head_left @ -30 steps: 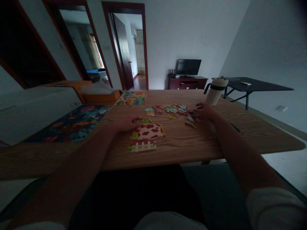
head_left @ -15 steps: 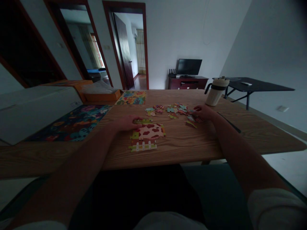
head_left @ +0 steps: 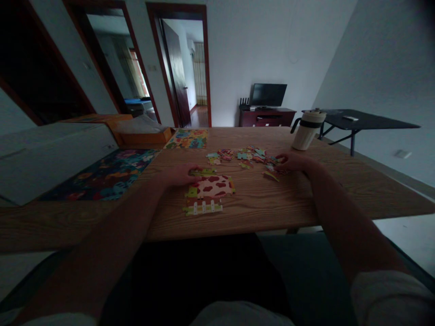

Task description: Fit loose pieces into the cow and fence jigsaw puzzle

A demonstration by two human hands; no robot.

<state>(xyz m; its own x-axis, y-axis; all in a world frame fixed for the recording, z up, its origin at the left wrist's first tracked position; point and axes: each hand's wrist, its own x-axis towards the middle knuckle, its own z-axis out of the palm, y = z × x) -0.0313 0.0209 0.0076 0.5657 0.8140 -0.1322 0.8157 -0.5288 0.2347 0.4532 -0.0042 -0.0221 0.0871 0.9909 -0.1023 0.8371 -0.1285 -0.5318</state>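
Note:
My left hand (head_left: 180, 174) rests on the table at the upper left of a partly joined jigsaw. Its thumb and forefinger are round the left end of a narrow green puzzle strip (head_left: 205, 172). Just below lies the joined puzzle section (head_left: 214, 186), pale pink with dark red patches and green edges. Nearer me is a strip with a white fence (head_left: 204, 208). Over the right end of a heap of loose puzzle pieces (head_left: 256, 154) is my right hand (head_left: 292, 161), fingers bent down and apart, touching pieces. A single green-edged piece (head_left: 271, 176) lies before it.
A white lidded mug (head_left: 305, 131) with a black handle stands behind my right hand. To the left are a dark patterned board (head_left: 102, 176), a large white box (head_left: 61, 158) and an orange tray (head_left: 146, 137) holding clear plastic. A colourful picture sheet (head_left: 187, 138) lies at the back.
My right hand has shifted slightly over the loose pieces, and the dark thin object beside its forearm is now hidden. The left hand stays at the green strip.

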